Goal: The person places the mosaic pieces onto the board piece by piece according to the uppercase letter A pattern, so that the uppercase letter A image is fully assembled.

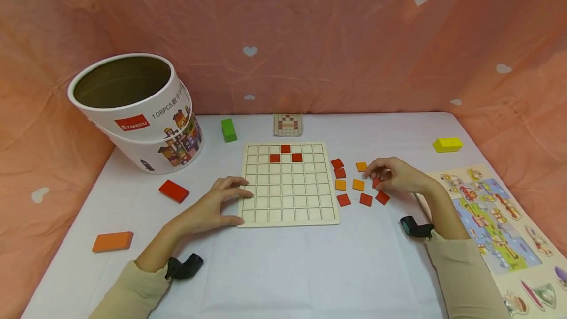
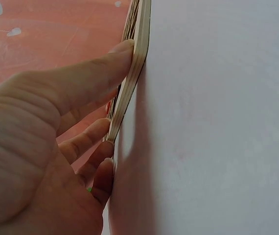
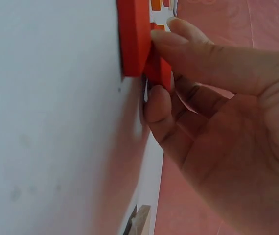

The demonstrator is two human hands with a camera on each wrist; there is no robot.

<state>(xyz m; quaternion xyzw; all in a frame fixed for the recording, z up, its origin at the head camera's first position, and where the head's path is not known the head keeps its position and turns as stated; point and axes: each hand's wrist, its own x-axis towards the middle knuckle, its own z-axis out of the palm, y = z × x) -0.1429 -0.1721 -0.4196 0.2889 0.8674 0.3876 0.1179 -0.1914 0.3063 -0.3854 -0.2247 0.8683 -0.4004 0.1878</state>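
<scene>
Two stacked white tubs lean at the back left of the white table, the largest things on it. Right of them, in the middle, lies the wooden grid board with three red tiles set near its top edge. A picture puzzle board lies at the right edge. The left hand rests at the grid board's left edge, fingers nearly straight and spread, thumb tip against its near corner. The right hand is just right of the board among loose red and orange tiles, its fingers curled and pinching one red tile off the table.
</scene>
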